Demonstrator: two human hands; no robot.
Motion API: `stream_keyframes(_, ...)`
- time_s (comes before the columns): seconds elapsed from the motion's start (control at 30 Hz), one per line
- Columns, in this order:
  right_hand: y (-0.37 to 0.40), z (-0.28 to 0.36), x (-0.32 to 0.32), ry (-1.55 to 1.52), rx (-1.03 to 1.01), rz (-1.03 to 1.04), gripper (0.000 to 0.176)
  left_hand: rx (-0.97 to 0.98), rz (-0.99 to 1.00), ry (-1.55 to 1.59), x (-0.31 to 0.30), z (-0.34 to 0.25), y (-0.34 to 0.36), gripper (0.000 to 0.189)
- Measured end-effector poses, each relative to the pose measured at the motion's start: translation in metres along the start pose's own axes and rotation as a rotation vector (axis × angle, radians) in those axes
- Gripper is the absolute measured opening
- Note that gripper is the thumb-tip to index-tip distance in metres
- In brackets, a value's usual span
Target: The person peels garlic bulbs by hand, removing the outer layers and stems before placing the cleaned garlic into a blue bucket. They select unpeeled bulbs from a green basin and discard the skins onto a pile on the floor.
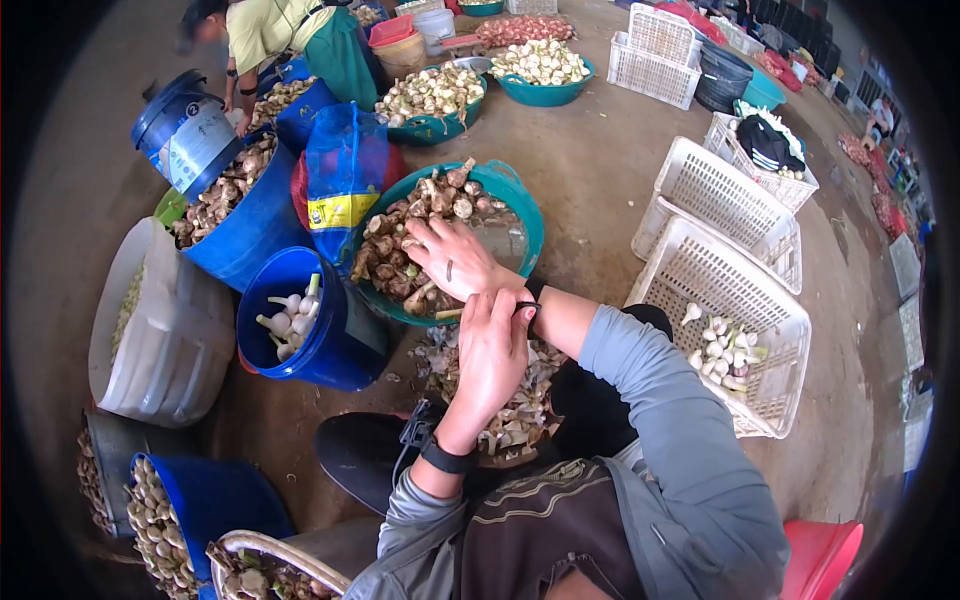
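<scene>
My right hand (450, 262) is spread palm down, with nothing gripped, over the near side of a green tub (533, 235) of dirt-covered garlic bulbs (390, 240). A dark mark shows on its back. Across the right wrist lies my left hand (492, 345), its fingers closed on a black band (528, 303) there. Another black band (447, 457) circles my left wrist. A short pale stick-like piece (449, 314) shows beside the left fingertips; what it belongs to is hidden.
Left of the tub stands a blue bucket (350, 345) with peeled white garlic (290, 325). Peelings (515, 425) lie between my legs. On the right, a white crate (790, 370) holds trimmed garlic (727, 352). A person (275, 30) bends over blue containers at the upper left.
</scene>
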State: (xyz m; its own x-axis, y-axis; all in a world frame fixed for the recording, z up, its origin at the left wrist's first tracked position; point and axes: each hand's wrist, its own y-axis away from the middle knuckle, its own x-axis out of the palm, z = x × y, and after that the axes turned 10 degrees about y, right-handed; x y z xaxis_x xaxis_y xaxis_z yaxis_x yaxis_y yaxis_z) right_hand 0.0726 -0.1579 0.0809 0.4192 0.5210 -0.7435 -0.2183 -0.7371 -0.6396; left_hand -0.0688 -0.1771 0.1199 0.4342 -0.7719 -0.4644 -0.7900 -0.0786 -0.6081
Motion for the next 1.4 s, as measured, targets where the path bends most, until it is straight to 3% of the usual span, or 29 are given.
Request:
stream_keyframes(0.1, 0.003, -0.003, -0.004, -0.082, 0.110, 0.047, 0.022, -0.041, -0.010, 0.032, 0.005, -0.006, 0.005, 0.010)
stream_keyframes(0.2, 0.004, -0.004, 0.004, -0.421, 0.450, -0.085, 0.022, -0.027, -0.014, 0.024, 0.006, -0.007, 0.006, 0.009)
stream_keyframes(0.37, 0.007, -0.006, 0.027, -0.635, 0.515, -0.181, 0.024, -0.055, 0.052, 0.085, -0.003, 0.003, 0.006, 0.007)
stream_keyframes(0.43, -0.003, -0.008, 0.004, -1.479, 0.958, 0.214, 0.021, -0.021, 0.014, 0.153, -0.011, 0.001, 0.000, 0.007)
stream_keyframes(0.57, -0.004, -0.018, 0.001, -1.831, 1.067, 0.077, 0.023, -0.055, 0.032, 0.356, -0.014, 0.008, 0.008, 0.008)
stream_keyframes(0.7, -0.008, -0.023, -0.007, -2.006, 1.040, -0.082, 0.023, -0.124, -0.042, 0.523, -0.015, 0.016, 0.015, 0.006)
stream_keyframes(0.77, -0.014, -0.032, -0.018, -2.149, 1.243, -0.148, 0.022, -0.068, -0.093, 0.606, -0.017, 0.024, 0.019, 0.009)
stream_keyframes(0.83, -0.016, -0.037, -0.015, -2.157, 1.266, -0.272, 0.020, -0.093, -0.064, 0.603, -0.017, 0.023, 0.023, 0.008)
stream_keyframes(0.97, -0.021, -0.038, -0.016, -2.253, 1.285, -0.216, 0.020, -0.034, -0.053, 0.454, -0.022, 0.012, 0.014, 0.007)
stream_keyframes(1.03, -0.021, -0.041, -0.011, -2.351, 1.236, -0.298, 0.021, 0.042, -0.044, 0.296, -0.027, 0.001, 0.006, 0.007)
stream_keyframes(1.07, -0.023, -0.038, -0.014, -2.351, 1.238, -0.293, 0.021, 0.049, -0.030, 0.305, -0.027, 0.001, 0.003, 0.007)
stream_keyframes(1.13, -0.030, -0.030, -0.018, -1.949, 1.155, -0.457, 0.024, 0.059, -0.021, 0.323, -0.024, 0.002, 0.001, 0.006)
stream_keyframes(1.17, -0.033, -0.027, -0.018, -1.948, 1.154, -0.457, 0.024, 0.070, -0.008, 0.341, -0.022, 0.003, 0.001, 0.006)
stream_keyframes(1.23, -0.037, -0.024, -0.018, -1.320, 1.039, -0.492, 0.029, -0.022, -0.024, 0.455, -0.015, 0.004, 0.005, 0.007)
stream_keyframes(1.3, -0.032, -0.023, -0.019, -0.537, 0.642, -0.546, 0.037, -0.072, -0.084, 0.547, -0.009, 0.000, 0.006, 0.007)
stream_keyframes(1.37, -0.027, -0.018, -0.028, -0.303, 0.420, -0.473, 0.038, -0.096, -0.111, 0.617, -0.001, 0.001, 0.007, 0.008)
stream_keyframes(1.4, -0.022, -0.011, -0.034, -0.290, 0.343, -0.323, 0.039, -0.131, -0.102, 0.648, 0.001, 0.001, 0.008, 0.008)
